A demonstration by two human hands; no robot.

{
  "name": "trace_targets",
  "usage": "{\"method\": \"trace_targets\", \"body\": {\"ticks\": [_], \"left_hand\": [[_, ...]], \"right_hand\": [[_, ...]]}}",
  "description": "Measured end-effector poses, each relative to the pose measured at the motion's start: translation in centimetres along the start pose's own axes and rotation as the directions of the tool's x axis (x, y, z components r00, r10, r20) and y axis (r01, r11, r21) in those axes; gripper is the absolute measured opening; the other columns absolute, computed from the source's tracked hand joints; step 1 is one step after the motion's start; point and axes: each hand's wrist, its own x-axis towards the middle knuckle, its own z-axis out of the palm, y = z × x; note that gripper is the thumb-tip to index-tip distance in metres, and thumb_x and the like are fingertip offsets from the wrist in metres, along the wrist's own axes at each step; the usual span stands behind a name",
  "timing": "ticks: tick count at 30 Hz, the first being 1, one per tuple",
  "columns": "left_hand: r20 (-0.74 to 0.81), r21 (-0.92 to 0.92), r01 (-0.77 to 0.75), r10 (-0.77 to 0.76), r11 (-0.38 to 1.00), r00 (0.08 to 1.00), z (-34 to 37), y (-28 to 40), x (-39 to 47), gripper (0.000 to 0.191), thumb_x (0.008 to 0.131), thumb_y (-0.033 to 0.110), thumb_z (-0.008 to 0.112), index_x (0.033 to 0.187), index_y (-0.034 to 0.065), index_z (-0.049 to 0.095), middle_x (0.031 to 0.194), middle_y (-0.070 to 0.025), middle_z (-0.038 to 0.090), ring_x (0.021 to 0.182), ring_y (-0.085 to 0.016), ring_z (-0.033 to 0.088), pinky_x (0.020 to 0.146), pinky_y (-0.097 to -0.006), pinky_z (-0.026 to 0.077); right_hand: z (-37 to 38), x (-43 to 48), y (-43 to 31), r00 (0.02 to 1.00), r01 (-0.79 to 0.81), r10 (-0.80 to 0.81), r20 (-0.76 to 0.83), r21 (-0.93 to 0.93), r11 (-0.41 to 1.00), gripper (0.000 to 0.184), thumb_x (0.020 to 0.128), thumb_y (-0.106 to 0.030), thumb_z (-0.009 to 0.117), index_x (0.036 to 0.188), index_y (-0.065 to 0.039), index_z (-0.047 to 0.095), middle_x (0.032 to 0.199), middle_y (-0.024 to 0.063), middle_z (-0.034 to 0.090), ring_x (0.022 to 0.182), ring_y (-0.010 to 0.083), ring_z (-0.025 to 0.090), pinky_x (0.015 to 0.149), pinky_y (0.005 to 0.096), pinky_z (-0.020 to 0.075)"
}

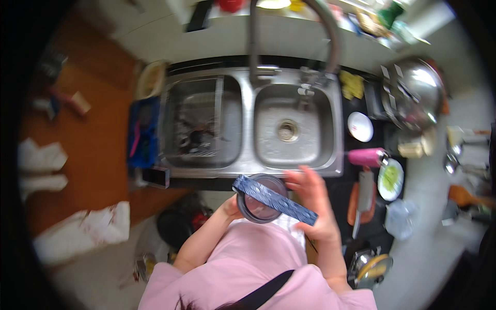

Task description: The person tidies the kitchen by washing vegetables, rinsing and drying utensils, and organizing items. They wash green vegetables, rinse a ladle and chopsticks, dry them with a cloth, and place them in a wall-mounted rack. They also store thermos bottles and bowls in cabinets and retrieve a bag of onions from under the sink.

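Observation:
In front of my pink shirt is a round container with a dark rim and a see-through lid [259, 211]. My left hand [231, 209] holds its left side, the fingers partly hidden beneath. A blue patterned band [267, 195] crosses the top on a slant and sticks out past the right rim. At the band's right end is my right hand [317, 209], blurred, its fingers spread upward and its thumb close under the band. Whether it grips the band is not clear. Just beyond the container lies the front edge of a double stainless steel sink [248, 128].
The left basin holds a rack [197, 143] with dark items; a tall faucet [254, 46] arches overhead. On the right counter are a cleaver [365, 192], a pink bottle [366, 157], a white bowl [360, 126] and a plate of green food [390, 180]. A phone [155, 177] sits left.

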Motion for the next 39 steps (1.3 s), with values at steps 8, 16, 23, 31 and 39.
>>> {"method": "trace_targets", "body": {"ticks": [8, 16, 23, 31, 39], "left_hand": [[0.165, 0.068, 0.63, -0.632, 0.773, 0.758, 1.0, -3.5, 2.2, 0.088, 0.083, 0.068, 0.05, 0.142, 0.0053, 0.031, 0.135, -0.0193, 0.045, 0.118, -0.032, 0.052, 0.1, -0.0452, 0.043], [-0.305, 0.333, 0.337, -0.238, 0.88, 0.922, 2.0, 4.4, 1.2, 0.071, 0.093, 0.049, 0.052, 0.139, -0.0007, 0.033, 0.131, -0.0188, 0.049, 0.118, -0.027, 0.053, 0.097, -0.043, 0.045], [-0.343, 0.358, 0.14, -0.01, 0.923, 0.939, 2.4, 6.5, -0.6, 0.064, 0.096, 0.043, 0.049, 0.139, -0.0016, 0.033, 0.129, -0.0182, 0.05, 0.115, -0.026, 0.054, 0.097, -0.0413, 0.045], [-0.657, 0.615, 0.124, 0.419, 0.779, 0.627, 0.0, 11.7, -5.0, 0.034, 0.098, 0.023, 0.049, 0.124, 0.0009, 0.051, 0.112, -0.011, 0.062, 0.103, -0.018, 0.061, 0.088, -0.0316, 0.051], [-0.585, 0.36, 0.92, 0.731, -0.156, 0.352, -13.0, 22.0, -6.7, 0.076, 0.071, 0.044, 0.077, 0.126, 0.0004, 0.048, 0.129, -0.0184, 0.049, 0.123, -0.034, 0.042, 0.101, -0.0429, 0.038]], "right_hand": [[-3.0, -3.7, -1.1, 0.871, -0.011, -0.064, -0.487, -0.15, 0.989, 0.072, 0.071, -0.034, 0.08, 0.125, -0.001, 0.046, 0.115, 0.0151, 0.058, 0.102, 0.0234, 0.061, 0.091, 0.0371, 0.0482], [-26.3, -8.0, -6.8, 0.301, 0.274, -0.643, -0.704, -0.582, 0.766, 0.053, 0.09, -0.018, 0.065, 0.135, -0.006, 0.04, 0.132, 0.0109, 0.049, 0.117, 0.0232, 0.05, 0.104, 0.0421, 0.0381], [-34.1, 0.0, 2.3, 0.48, -0.184, -0.287, -0.829, -0.415, 0.891, 0.045, 0.08, -0.018, 0.074, 0.121, -0.006, 0.059, 0.118, 0.004, 0.06, 0.103, 0.0165, 0.057, 0.096, 0.0333, 0.0409], [-44.0, -4.4, 7.6, 0.6, -0.156, -0.036, -0.8, -0.161, 0.975, 0.04, 0.085, -0.012, 0.069, 0.123, -0.002, 0.06, 0.113, 0.0044, 0.063, 0.075, 0.0085, 0.061, 0.066, 0.023, 0.0506], [-42.3, -7.0, 6.5, 0.581, -0.235, -0.341, -0.739, -0.554, 0.799, 0.057, 0.088, -0.012, 0.063, 0.138, -0.001, 0.037, 0.123, 0.0097, 0.057, 0.113, 0.0222, 0.054, 0.1, 0.0346, 0.0399]]}}
